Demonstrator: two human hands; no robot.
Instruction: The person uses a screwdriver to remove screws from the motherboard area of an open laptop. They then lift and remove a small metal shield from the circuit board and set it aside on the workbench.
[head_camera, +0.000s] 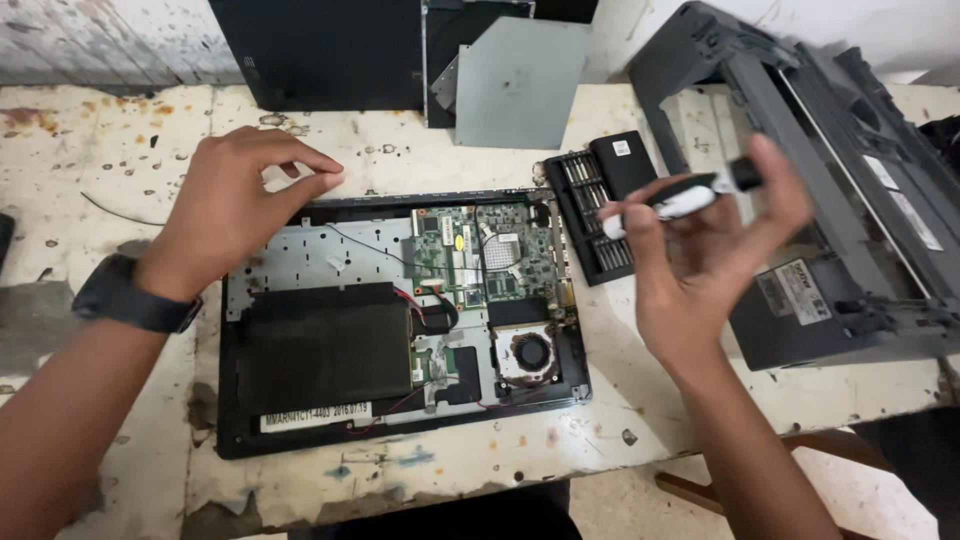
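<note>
Looking down from the head camera, I see my right hand (715, 235) raised over the counter (120, 150), palm toward me. Its fingers (775, 165) are clamped on a small black and white tool (685, 197). The tool is blurry, so I cannot tell what kind it is. My left hand (235, 205) rests at the top edge of the open laptop (400, 320), fingers curled together, holding nothing I can see. A watch (130, 298) sits on that wrist. The grey machine (830, 190) on the right is cut off.
</note>
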